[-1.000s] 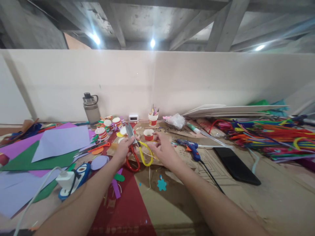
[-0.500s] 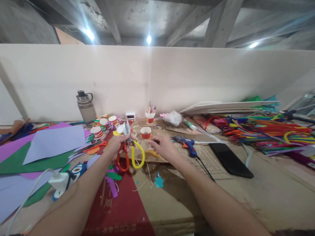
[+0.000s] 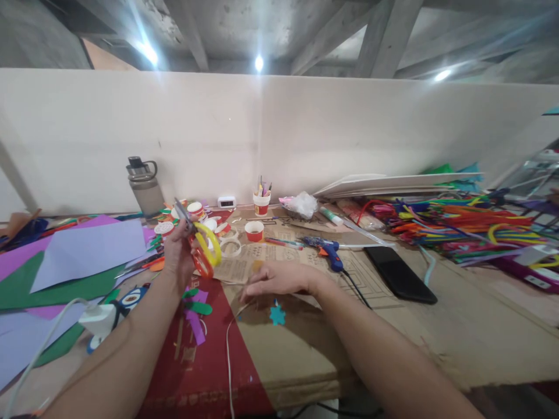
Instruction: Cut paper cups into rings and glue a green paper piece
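My left hand [image 3: 178, 247] is closed around a pair of scissors [image 3: 205, 247] near the pivot, holding them up. Their blades point up and left, and the red and yellow handle loops face right. My right hand [image 3: 277, 279] is low over the cardboard, its fingers pinched on a thin white string [image 3: 229, 349] that runs down to the table's front edge. A blue star-like cutout [image 3: 277, 315] lies just below that hand. Purple and green paper scraps [image 3: 198, 314] lie between my forearms. A small red and white paper cup [image 3: 254, 231] stands beyond the right hand.
A hot glue gun [image 3: 327, 251] and a black phone [image 3: 399, 273] lie to the right, before a heap of colourful pipe cleaners [image 3: 471, 224]. Coloured paper sheets [image 3: 89, 247] cover the left side. A water bottle [image 3: 145, 189] and a cup of pens [image 3: 262, 203] stand by the partition.
My left hand has moved left with the scissors, which have turned. The right hand has come down and nearer, drawing the string towards the front edge. The view has shifted slightly.
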The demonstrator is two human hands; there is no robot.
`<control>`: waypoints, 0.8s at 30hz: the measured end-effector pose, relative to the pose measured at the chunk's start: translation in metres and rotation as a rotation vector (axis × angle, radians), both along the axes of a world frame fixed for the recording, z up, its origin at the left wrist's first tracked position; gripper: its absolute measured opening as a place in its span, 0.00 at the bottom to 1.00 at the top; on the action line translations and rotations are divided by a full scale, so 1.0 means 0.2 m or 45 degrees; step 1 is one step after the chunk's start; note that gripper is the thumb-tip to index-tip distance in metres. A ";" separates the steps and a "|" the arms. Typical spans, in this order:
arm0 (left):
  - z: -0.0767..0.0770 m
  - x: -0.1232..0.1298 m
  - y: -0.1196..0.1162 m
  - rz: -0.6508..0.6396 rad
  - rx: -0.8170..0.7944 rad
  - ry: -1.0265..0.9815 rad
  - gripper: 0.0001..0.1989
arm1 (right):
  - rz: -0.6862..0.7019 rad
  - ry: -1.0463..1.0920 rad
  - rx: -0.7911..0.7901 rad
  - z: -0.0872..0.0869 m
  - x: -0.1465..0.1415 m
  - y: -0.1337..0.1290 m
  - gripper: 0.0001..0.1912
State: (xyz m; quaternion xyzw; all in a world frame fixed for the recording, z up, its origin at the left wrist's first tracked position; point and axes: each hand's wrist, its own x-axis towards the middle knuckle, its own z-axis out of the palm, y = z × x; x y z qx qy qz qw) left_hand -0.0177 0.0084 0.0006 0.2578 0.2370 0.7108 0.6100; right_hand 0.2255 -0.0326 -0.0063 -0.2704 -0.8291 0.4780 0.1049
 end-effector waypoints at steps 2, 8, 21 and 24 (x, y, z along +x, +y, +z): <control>0.01 -0.01 0.01 -0.002 0.031 -0.094 0.13 | 0.148 0.083 -0.274 0.02 0.00 -0.02 0.14; -0.04 -0.04 0.07 0.094 -0.038 -0.236 0.13 | -0.470 0.191 0.203 -0.05 -0.03 0.05 0.11; -0.21 0.00 0.10 0.299 -0.241 -0.006 0.10 | -0.730 -0.135 0.612 -0.18 -0.11 0.13 0.26; -0.21 0.00 0.09 0.288 -0.256 0.006 0.10 | -0.707 -0.234 0.647 -0.18 -0.13 0.18 0.29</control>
